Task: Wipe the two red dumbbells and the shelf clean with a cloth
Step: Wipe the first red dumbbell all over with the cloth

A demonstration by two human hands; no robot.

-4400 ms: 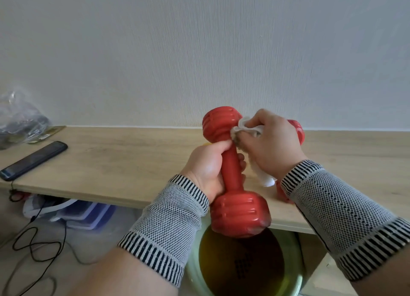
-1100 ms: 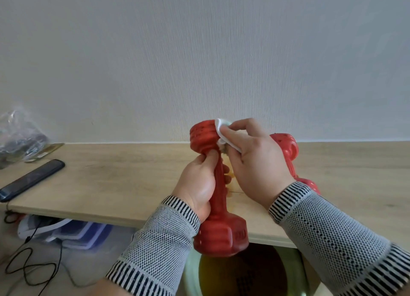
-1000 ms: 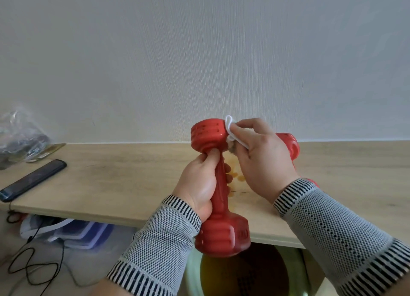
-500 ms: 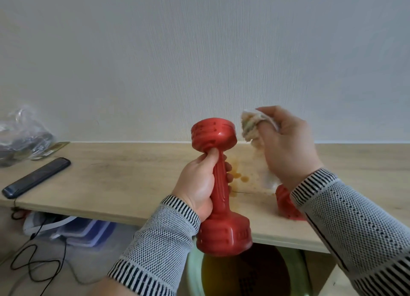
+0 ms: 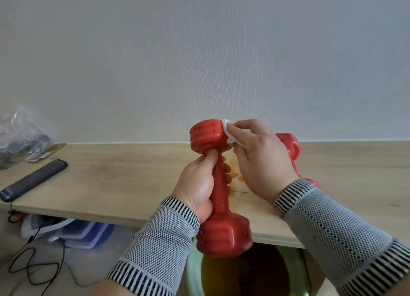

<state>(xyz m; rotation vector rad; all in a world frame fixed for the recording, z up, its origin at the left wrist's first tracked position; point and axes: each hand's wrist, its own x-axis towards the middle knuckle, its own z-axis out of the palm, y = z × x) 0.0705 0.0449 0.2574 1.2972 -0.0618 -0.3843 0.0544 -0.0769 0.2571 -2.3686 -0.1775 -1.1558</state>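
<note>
The dumbbell (image 5: 218,184) stands almost upright in the air, in front of the shelf (image 5: 124,184) edge, its lower head hanging past the edge and above a round bin (image 5: 193,271). The left hand (image 5: 197,191) is wrapped around the handle, fingers and thumb closed tight on it. The right hand (image 5: 257,160) pinches a small white cloth (image 5: 228,132) and presses it on the side of the upper head.

The main risk, I think, is a slip: the handle is smooth and the weight is held by one hand only, so a hard push with the cloth could turn it in the palm, and it may fall into the bin or hit the shelf edge. Also the cloth is small and mostly hidden under the fingers, so the grooves of the head may stay dirty.

The dumbbell is glossy red, with ribbed heads and small holes on the top head. Behind the right hand, the second dumbbell (image 5: 290,144) lies on the shelf, partly hidden. Just behind the held dumbbell there are orange stains (image 5: 235,174) on the shelf, not yet wiped. Far to the left of it lie a dark phone (image 5: 33,180) and a plastic bag (image 5: 20,140).
</note>
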